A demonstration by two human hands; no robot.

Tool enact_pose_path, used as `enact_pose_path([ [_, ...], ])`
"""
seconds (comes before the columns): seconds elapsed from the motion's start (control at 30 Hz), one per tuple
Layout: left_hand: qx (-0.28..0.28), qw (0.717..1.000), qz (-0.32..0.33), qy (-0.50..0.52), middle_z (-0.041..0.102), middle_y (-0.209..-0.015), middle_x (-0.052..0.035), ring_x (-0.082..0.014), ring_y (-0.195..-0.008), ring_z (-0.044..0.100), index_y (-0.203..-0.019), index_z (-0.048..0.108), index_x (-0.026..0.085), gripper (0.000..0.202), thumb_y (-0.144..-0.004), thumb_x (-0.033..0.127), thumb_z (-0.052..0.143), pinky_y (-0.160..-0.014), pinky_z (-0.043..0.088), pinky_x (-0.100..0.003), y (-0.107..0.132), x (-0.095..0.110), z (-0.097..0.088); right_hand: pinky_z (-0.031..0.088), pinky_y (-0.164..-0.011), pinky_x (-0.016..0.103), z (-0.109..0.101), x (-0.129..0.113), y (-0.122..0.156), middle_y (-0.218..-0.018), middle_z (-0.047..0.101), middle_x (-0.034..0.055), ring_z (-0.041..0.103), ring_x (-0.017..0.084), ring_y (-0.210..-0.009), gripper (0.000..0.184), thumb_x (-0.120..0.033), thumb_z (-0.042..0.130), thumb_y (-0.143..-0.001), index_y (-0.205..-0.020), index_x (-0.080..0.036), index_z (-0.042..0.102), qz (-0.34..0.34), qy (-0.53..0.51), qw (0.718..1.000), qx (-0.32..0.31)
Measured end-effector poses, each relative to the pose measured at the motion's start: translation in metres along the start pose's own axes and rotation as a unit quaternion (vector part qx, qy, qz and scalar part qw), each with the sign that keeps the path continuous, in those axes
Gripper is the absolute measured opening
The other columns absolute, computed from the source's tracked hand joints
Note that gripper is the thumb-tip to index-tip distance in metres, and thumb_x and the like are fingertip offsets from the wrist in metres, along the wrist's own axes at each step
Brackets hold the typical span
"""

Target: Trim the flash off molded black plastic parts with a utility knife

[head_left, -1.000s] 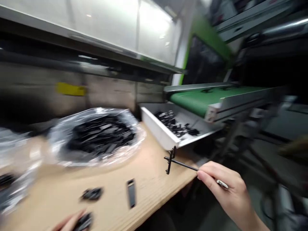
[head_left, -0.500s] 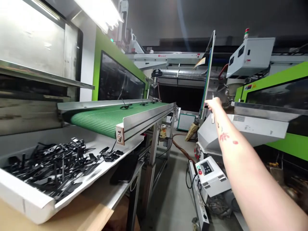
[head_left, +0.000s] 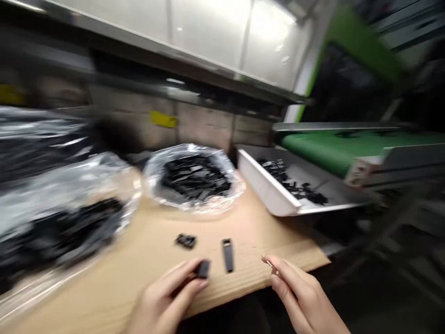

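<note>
My left hand (head_left: pixel 167 294) is low over the cardboard-covered bench (head_left: pixel 139 260), its fingers pinched on a small black plastic part (head_left: pixel 202 268). My right hand (head_left: pixel 301 292) is at the bench's front right edge, fingers closed on a thin metal tool whose tip (head_left: pixel 268 262) pokes out to the left. Between the hands lies a flat black strip part (head_left: pixel 227 254). Another small black part (head_left: pixel 186 240) lies a little further back. The picture is blurred by motion.
A clear plastic bag of black parts (head_left: pixel 194 178) sits at the back of the bench, with larger bags (head_left: pixel 59 218) at the left. A white tray (head_left: pixel 267 190) of black parts stands under the end of a green conveyor belt (head_left: pixel 340 146) at the right.
The view has swung back from the machine aisle to the bench. My right arm, stretched toward the far machine half a second ago, is back at the bench edge. The black sprue piece is no longer in it.
</note>
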State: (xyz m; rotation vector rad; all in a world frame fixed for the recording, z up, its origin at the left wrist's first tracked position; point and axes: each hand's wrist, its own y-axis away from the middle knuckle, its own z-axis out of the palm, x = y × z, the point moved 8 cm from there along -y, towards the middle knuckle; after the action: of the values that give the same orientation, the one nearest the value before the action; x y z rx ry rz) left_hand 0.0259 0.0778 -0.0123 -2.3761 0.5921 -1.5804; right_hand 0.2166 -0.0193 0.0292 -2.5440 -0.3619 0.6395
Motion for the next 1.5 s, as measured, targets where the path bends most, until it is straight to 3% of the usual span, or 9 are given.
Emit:
enact_pose_path([
  [0.1, -0.037, 0.998, -0.036, 0.03, 0.071, -0.09, -0.0027, -0.0202, -0.088, 0.064, -0.088, 0.07, 0.02, 0.018, -0.074, 0.02, 0.059, -0.08, 0.05, -0.023, 0.004, 0.005, -0.011, 0.051, -0.061, 0.017, 0.048, -0.013, -0.016, -0.085, 0.066, 0.0046, 0.065, 0.016, -0.076, 0.027, -0.025, 0.043, -0.088, -0.111, -0.021, 0.057, -0.017, -0.041, 0.999, -0.029],
  [0.2, -0.053, 0.994, -0.028, 0.086, 0.068, -0.088, -0.002, -0.0148, -0.08, 0.064, -0.089, 0.068, 0.019, 0.02, -0.077, 0.012, 0.053, -0.068, 0.052, -0.015, 0.002, 0.012, -0.009, 0.051, -0.059, 0.019, 0.067, -0.026, -0.026, -0.076, 0.064, 0.0027, 0.064, 0.014, -0.067, 0.026, -0.023, 0.043, -0.088, -0.108, -0.023, 0.058, -0.034, -0.096, 0.994, -0.035],
  [0.47, -0.087, 0.994, 0.002, 0.072, 0.067, -0.087, -0.0006, -0.0134, -0.079, 0.063, -0.09, 0.065, 0.02, 0.017, -0.083, 0.014, 0.052, -0.068, 0.047, -0.014, 0.01, 0.015, -0.008, 0.045, -0.05, 0.022, 0.066, -0.042, -0.036, -0.069, 0.058, 0.0019, 0.057, 0.012, -0.055, 0.025, -0.021, 0.039, -0.089, -0.105, -0.024, 0.058, -0.042, -0.103, 0.993, -0.025],
  [0.63, -0.123, 0.987, -0.009, 0.103, 0.068, -0.082, 0.0011, -0.0133, -0.076, 0.063, -0.088, 0.067, 0.021, 0.016, -0.079, 0.012, 0.057, -0.067, 0.047, -0.014, 0.009, 0.015, -0.005, 0.047, -0.054, 0.022, 0.057, -0.022, -0.039, -0.07, 0.06, 0.0038, 0.059, 0.013, -0.058, 0.02, -0.019, 0.044, -0.086, -0.097, -0.018, 0.061, -0.017, -0.037, 0.999, 0.017],
  [0.77, -0.104, 0.989, -0.029, 0.096, 0.069, -0.085, 0.0005, -0.0142, -0.075, 0.064, -0.089, 0.067, 0.021, 0.018, -0.079, 0.013, 0.055, -0.066, 0.049, -0.016, 0.007, 0.013, -0.007, 0.047, -0.056, 0.017, 0.047, -0.015, -0.036, -0.074, 0.062, 0.0006, 0.06, 0.011, -0.062, 0.02, -0.016, 0.045, -0.086, -0.101, -0.023, 0.055, 0.007, -0.094, 0.995, 0.019],
  [0.93, -0.078, 0.995, 0.007, 0.066, 0.07, -0.095, -0.0002, -0.0141, -0.087, 0.063, -0.099, 0.066, 0.02, 0.028, -0.077, 0.007, 0.054, -0.078, 0.047, -0.015, 0.006, 0.015, -0.01, 0.043, -0.047, 0.018, 0.059, -0.019, -0.035, -0.06, 0.056, -0.0026, 0.053, 0.01, -0.048, 0.017, -0.022, 0.04, -0.088, -0.083, -0.024, 0.056, 0.1, -0.173, 0.98, -0.002],
  [1.2, -0.051, 0.996, 0.063, 0.023, 0.07, -0.096, 0.0, -0.0111, -0.092, 0.062, -0.099, 0.066, 0.018, 0.03, -0.075, 0.002, 0.054, -0.083, 0.044, -0.01, 0.007, 0.02, -0.012, 0.038, -0.052, 0.023, 0.078, -0.03, -0.041, -0.065, 0.055, 0.0002, 0.052, 0.011, -0.056, 0.016, -0.018, 0.042, -0.087, -0.077, -0.021, 0.055, 0.053, -0.195, 0.979, -0.027],
  [1.4, -0.026, 0.999, 0.015, 0.031, 0.071, -0.088, 0.0003, -0.0113, -0.078, 0.065, -0.097, 0.066, 0.019, 0.026, -0.077, 0.007, 0.054, -0.07, 0.048, -0.01, 0.005, 0.016, -0.011, 0.035, -0.047, 0.021, 0.083, -0.043, -0.031, -0.055, 0.049, -0.001, 0.049, 0.01, -0.049, 0.029, -0.023, 0.041, -0.087, -0.061, -0.019, 0.053, 0.015, -0.209, 0.973, -0.092],
  [1.5, -0.05, 0.998, 0.004, 0.037, 0.07, -0.085, -0.0001, -0.0137, -0.077, 0.063, -0.094, 0.066, 0.02, 0.022, -0.078, 0.01, 0.055, -0.07, 0.048, -0.015, 0.002, 0.018, -0.007, 0.036, -0.045, 0.02, 0.077, -0.033, -0.032, -0.056, 0.05, -0.0013, 0.05, 0.01, -0.048, 0.027, -0.031, 0.043, -0.087, -0.066, -0.021, 0.056, 0.092, -0.251, 0.961, -0.065],
])
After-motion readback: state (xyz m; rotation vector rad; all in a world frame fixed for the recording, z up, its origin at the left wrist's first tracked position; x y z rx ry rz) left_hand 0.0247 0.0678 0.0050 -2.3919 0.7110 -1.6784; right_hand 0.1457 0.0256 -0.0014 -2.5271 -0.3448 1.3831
